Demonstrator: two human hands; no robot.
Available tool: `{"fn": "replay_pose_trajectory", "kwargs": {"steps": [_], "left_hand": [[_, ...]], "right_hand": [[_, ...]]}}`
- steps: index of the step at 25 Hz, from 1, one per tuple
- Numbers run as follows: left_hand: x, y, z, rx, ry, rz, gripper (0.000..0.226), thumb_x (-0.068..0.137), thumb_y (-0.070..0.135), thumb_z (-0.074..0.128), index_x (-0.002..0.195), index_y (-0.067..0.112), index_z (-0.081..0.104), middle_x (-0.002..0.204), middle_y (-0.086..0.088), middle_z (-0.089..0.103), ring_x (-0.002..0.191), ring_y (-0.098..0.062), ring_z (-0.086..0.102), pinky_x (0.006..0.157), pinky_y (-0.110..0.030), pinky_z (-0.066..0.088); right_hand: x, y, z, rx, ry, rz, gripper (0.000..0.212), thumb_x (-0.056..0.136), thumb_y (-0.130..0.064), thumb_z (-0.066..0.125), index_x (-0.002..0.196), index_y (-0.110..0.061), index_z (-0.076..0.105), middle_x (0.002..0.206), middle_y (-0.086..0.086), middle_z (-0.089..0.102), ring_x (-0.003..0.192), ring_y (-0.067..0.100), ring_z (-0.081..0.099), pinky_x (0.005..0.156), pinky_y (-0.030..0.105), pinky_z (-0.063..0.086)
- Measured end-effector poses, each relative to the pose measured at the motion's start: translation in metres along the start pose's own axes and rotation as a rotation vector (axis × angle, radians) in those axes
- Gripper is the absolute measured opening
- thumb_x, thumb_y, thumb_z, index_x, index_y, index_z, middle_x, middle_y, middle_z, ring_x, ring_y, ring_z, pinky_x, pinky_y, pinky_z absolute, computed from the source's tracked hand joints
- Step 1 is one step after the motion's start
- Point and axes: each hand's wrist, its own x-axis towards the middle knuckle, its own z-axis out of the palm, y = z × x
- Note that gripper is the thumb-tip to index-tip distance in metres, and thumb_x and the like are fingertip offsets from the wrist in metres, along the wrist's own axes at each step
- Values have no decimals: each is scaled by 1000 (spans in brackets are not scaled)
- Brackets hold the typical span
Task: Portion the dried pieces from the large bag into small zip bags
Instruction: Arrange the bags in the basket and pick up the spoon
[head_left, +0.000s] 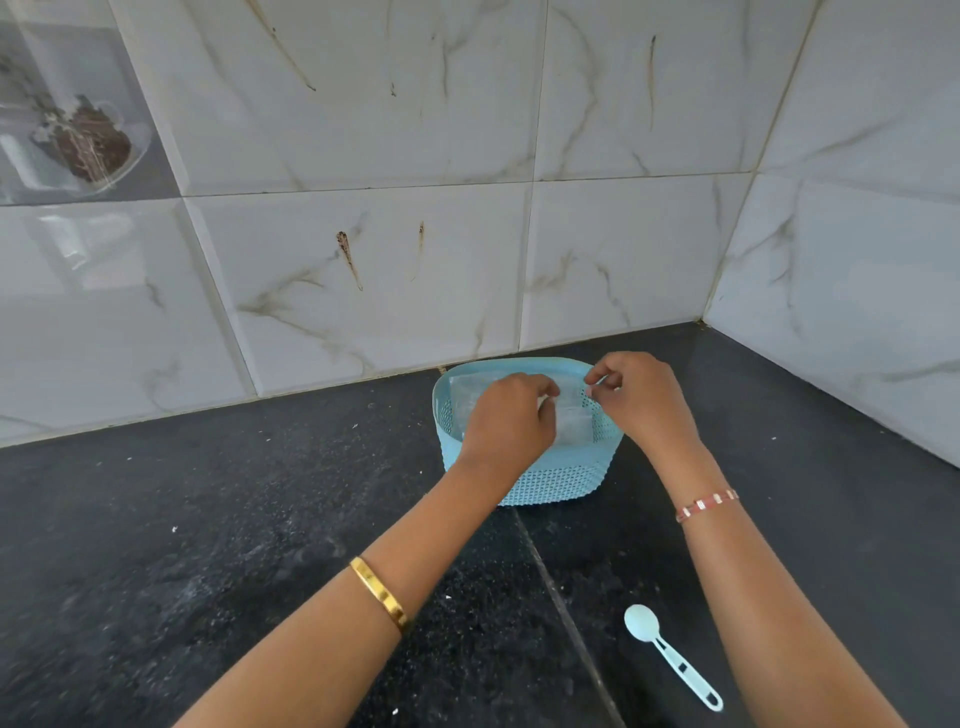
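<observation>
A small clear zip bag is held over the light blue perforated basket, just right of the frame's centre. The left hand has its fingers curled onto the bag's left side, and the right hand pinches the bag's top edge between thumb and fingertips. More clear bags lie inside the basket, at its left. The basket stands on the dark speckled counter, close to the marbled wall tiles. A pale blue plastic spoon lies on the counter at lower right, well apart from the basket. In the upper left, a tile mirrors a clear bag of brown pieces
</observation>
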Motion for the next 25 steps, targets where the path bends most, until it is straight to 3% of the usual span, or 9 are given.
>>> {"fn": "replay_pose_trajectory", "kwargs": {"steps": [6, 10, 13, 16, 21, 25], "left_hand": [[-62, 26, 20, -206, -65, 111, 23, 90, 12, 54, 106, 12, 69, 110, -2, 70, 103, -15, 62, 87, -12, 35], [-95, 19, 54, -218, -267, 81, 27, 89, 10, 54, 112, 13, 66, 112, -2, 69, 105, -13, 62, 89, -13, 38], [-113, 16, 76, -187, -414, 75, 35, 89, 9, 55, 123, 13, 59, 124, -2, 62, 116, -12, 56, 99, -16, 36], [-125, 12, 90, -121, -532, 103, 44, 89, 8, 56, 131, 16, 51, 134, 0, 54, 125, -12, 49, 105, -19, 31], [-134, 11, 98, -9, -546, 165, 44, 90, 11, 54, 133, 17, 49, 131, -4, 52, 122, -17, 49, 103, -22, 34], [-134, 8, 96, 45, -547, 183, 40, 93, 13, 52, 132, 15, 49, 128, -5, 48, 116, -20, 51, 100, -24, 38]], "right_hand": [[-64, 20, -23, 46, -19, 149, 6, 85, -13, 62, 87, -14, 68, 86, -1, 62, 76, 13, 57, 69, 24, 41], [-104, 55, -11, -98, -148, 279, 6, 78, -13, 66, 76, -11, 70, 87, 6, 71, 83, 21, 64, 77, 28, 50], [-130, 78, 8, -219, -283, 414, 20, 75, -21, 70, 92, -9, 71, 98, 10, 71, 91, 26, 65, 84, 35, 53], [-152, 86, 17, -332, -444, 480, 35, 72, -27, 75, 101, -8, 67, 101, 8, 69, 93, 25, 64, 80, 32, 52], [-167, 83, 23, -329, -482, 581, 34, 75, -21, 73, 102, -5, 62, 94, 8, 64, 87, 24, 61, 69, 29, 45], [-168, 81, 22, -295, -454, 516, 24, 73, -14, 71, 95, -5, 66, 83, 6, 62, 79, 23, 60, 67, 27, 46]]}}
